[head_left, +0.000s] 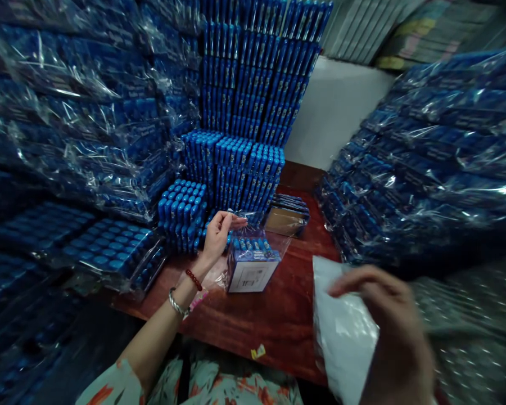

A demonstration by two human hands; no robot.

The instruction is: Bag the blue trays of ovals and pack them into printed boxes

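Note:
An upright display box [253, 277] stands on the table, with a white printed label on its near side and a row of blue-capped items showing at its top. Clear plastic film [284, 246] surrounds the box's upper part. My left hand [220, 232], wearing a bead bracelet and a silver bangle, is at the box's upper left, its fingers closed on the edge of this clear plastic bag. To the right, my right hand [388, 309] is blurred by motion, fingers curved and apart, over a pile of white plastic bags [341, 332]. Nothing shows between its fingers.
Stacked blue-capped tubes [236, 174] rise behind the box. Flat printed cartons [285, 219] lie on the red-brown table [236, 320]. Film-wrapped blue packs tower at left [109, 124] and right [425, 157]. A yellow scrap [258, 352] lies near the front edge.

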